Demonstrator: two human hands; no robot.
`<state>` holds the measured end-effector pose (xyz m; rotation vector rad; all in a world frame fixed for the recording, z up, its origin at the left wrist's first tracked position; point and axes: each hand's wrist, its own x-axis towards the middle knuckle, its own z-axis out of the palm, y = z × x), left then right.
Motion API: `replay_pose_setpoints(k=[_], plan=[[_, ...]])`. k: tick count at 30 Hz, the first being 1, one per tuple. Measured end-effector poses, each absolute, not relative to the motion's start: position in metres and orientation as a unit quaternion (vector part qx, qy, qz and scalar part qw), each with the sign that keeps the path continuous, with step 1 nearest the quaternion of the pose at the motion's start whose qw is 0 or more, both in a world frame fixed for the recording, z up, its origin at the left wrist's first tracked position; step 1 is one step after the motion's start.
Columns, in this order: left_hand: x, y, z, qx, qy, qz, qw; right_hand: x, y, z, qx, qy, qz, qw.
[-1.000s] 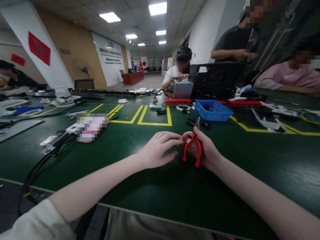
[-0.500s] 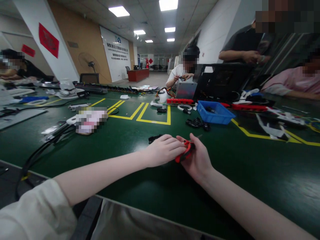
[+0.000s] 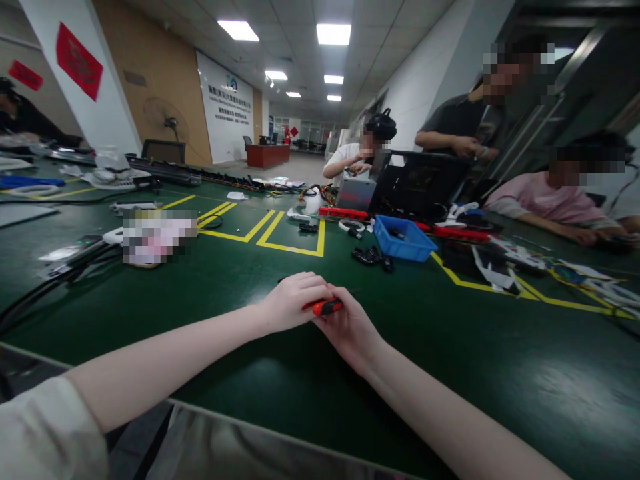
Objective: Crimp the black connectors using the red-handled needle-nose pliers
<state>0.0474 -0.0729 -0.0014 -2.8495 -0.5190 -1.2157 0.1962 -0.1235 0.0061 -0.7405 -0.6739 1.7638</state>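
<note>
Close together above the green table, my two hands meet around pliers with red-and-black handles. My left hand curls over them from the left, fingers closed. From the right, my right hand wraps around them, its thumb near the left fingertips. The jaws are hidden by the hands, so I cannot tell what, if anything, they grip. A small dark piece shows just behind my left hand, mostly covered.
Black connectors lie beyond my hands, beside a blue bin. A pixelated pinkish object and dark cables are at left. A metal box and an open black case stand farther back. Other people work around the table.
My hands have moved left in view with the pliers and drawn closer together. The pliers have turned, and less of them shows. The camera view has shifted toward the right.
</note>
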Motion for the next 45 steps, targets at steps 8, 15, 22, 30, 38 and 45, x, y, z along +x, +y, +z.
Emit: replay_pose_setpoints(k=[8,15,22,30,38,45], plan=[[0.045,-0.071,-0.002,-0.898,-0.148,-0.414,-0.023,0.194,-0.126,0.010,-0.315,-0.297,0.726,0.534],[0.049,-0.069,-0.003,-0.910,-0.176,-0.375,0.024,0.194,-0.123,0.007,-0.310,-0.310,0.727,0.529],[0.050,-0.068,-0.001,-0.913,-0.185,-0.362,0.026,0.196,-0.119,0.001,-0.315,-0.308,0.733,0.519],[0.049,-0.064,-0.004,-0.886,-0.196,-0.419,-0.035,0.192,-0.120,0.000,-0.318,-0.309,0.718,0.536],[0.044,-0.066,-0.009,-0.887,-0.168,-0.421,-0.090,0.194,-0.122,0.004,-0.310,-0.328,0.676,0.582],[0.029,-0.058,-0.006,-0.925,-0.162,-0.338,-0.062,0.193,-0.121,0.001,-0.351,-0.390,0.666,0.529]])
